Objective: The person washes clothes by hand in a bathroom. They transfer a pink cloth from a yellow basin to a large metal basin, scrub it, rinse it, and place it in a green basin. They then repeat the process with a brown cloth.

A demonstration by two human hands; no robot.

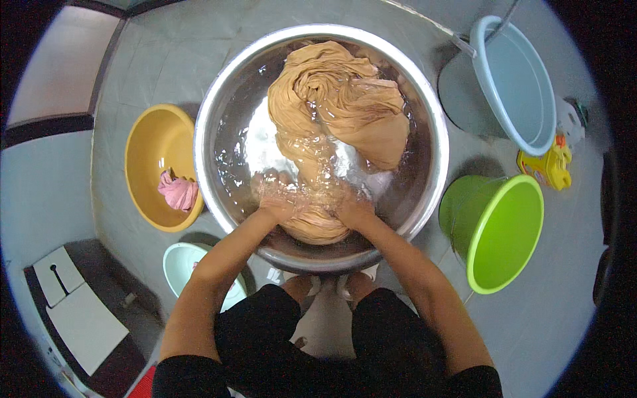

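A large round metal basin (230,76) holds water and a long, soaked tan cloth (338,79). Most of the cloth lies swirled in folds at the far side, and a narrower stretch runs toward me to a bunched part at the near side. My left hand (275,198) is in the water at the left edge of the near bunch. On its other side, my right hand (350,207) touches the cloth. Splashing water and blur cover the fingers of both hands, so their grip is hidden.
Left of the basin stand a yellow tub (147,142) with a pink cloth (178,192) and a small pale-green bowl (178,272). To the right are a green bucket (504,239), a tilted light-blue tub (521,86) and a yellow bottle (549,167). A white slotted panel (86,328) sits lower left.
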